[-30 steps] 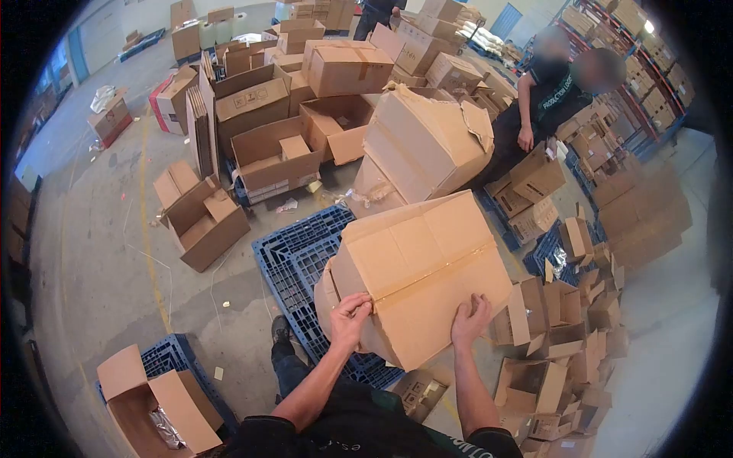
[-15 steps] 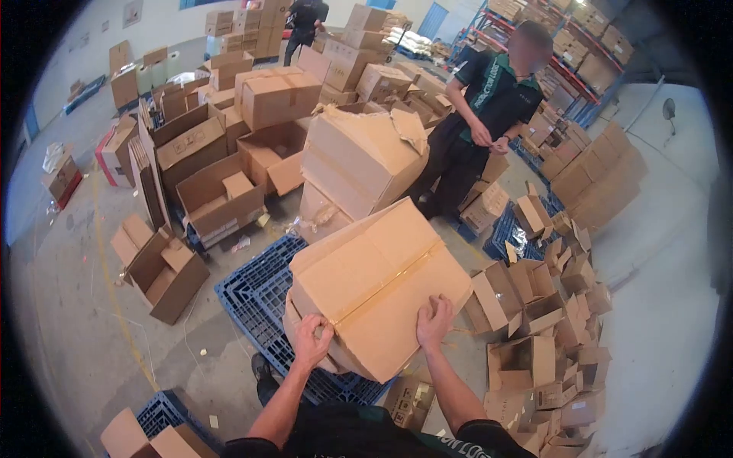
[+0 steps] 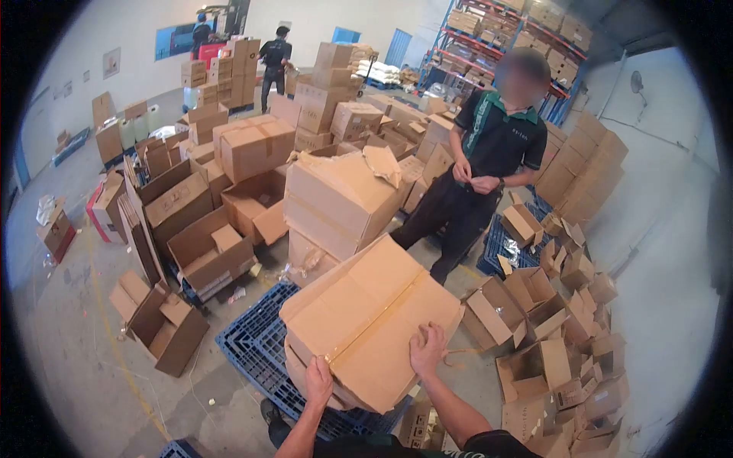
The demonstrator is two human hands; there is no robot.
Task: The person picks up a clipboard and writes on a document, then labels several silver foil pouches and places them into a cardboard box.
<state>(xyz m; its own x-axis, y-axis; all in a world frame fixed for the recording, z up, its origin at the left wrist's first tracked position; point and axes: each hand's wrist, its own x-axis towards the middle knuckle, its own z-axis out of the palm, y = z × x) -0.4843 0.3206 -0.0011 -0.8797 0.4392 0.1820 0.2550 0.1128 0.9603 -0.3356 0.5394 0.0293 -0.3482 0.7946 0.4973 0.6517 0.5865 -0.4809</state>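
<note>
A large taped cardboard box (image 3: 374,320) sits in front of me over a blue plastic pallet (image 3: 256,328). My left hand (image 3: 318,379) is at its near left edge, by the end of the tape strip, with fingers curled in a pinch; what is between them is too small to make out. My right hand (image 3: 427,351) rests on the top near the right side, fingers bent but apart, gripping nothing. Behind the box stands another big carton (image 3: 340,202) with a torn top flap.
A co-worker (image 3: 496,153) stands beyond the box to the right, hands together. Open empty cartons (image 3: 210,256) stand at left, and a heap of opened boxes (image 3: 534,366) lies at right. Two more people (image 3: 275,61) are far back near the wall.
The view has tilted up and shifted, so the box appears lower. My left hand stays at the tape end and my right hand on the top. The co-worker's head has turned.
</note>
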